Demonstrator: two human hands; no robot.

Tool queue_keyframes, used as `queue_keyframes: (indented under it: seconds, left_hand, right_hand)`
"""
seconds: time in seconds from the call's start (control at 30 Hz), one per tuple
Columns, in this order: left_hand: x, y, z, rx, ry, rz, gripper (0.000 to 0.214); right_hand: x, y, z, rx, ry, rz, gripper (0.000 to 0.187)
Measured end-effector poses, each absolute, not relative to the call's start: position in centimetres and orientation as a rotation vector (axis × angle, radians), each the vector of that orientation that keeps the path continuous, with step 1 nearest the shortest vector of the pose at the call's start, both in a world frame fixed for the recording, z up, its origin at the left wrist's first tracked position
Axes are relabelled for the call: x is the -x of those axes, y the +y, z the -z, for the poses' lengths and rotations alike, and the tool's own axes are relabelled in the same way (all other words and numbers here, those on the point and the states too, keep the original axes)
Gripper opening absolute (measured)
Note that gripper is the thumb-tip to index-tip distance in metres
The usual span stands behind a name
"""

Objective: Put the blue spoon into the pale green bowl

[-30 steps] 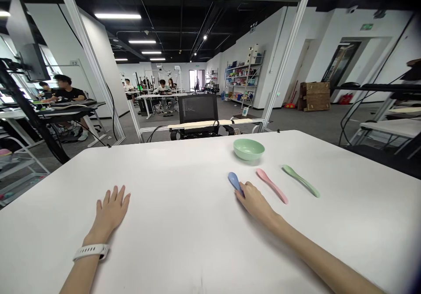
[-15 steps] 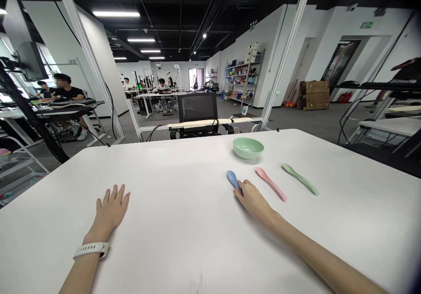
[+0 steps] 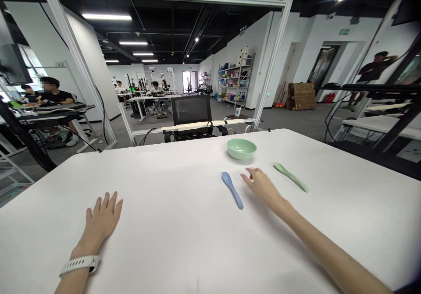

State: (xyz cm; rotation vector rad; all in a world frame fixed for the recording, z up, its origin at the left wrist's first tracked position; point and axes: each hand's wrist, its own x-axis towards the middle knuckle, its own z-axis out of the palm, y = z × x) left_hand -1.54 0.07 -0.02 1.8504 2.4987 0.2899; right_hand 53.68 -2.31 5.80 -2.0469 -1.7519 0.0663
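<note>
My left hand (image 3: 101, 218) lies flat and open on the white table (image 3: 171, 241), fingers spread, with a white band on the wrist. My right hand (image 3: 262, 187) reaches forward with its fingers stretched over a pink spoon (image 3: 251, 178). Only a sliver of the spoon shows between thumb and fingers. A blue spoon (image 3: 232, 190) lies free just left of that hand. A green spoon (image 3: 290, 177) lies to its right. A pale green bowl (image 3: 241, 148) stands a little beyond the spoons.
A black office chair (image 3: 192, 112) sits past the table's far edge, inside a white metal frame (image 3: 272, 61). People work at desks at the far left and in the back. Shelves and a wooden crate stand by the right wall.
My right hand left the blue spoon's handle and moved right, onto the pink spoon. The blue spoon now lies uncovered. The camera has turned slightly right; my left hand stays put.
</note>
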Motion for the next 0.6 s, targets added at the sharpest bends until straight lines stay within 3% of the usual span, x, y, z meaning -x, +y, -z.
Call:
queue_keyframes:
  seconds: [0.1,0.3,0.6]
  left_hand:
    - [1.8,0.4,0.3,-1.85,2.494,-0.331,0.081]
    - [1.9,0.5,0.6,-1.826,2.483,-0.361,0.082]
    - [2.0,0.5,0.5,-1.824,2.483,-0.328,0.083]
  right_hand:
    - [-59.7,-0.8,-7.1,2.253,-1.573,0.031,0.047]
    - [-70.0,0.4,-5.9,2.638,-1.335,0.032,0.041]
    - [-73.0,0.3,-3.6,2.49,-1.199,-0.193,0.018]
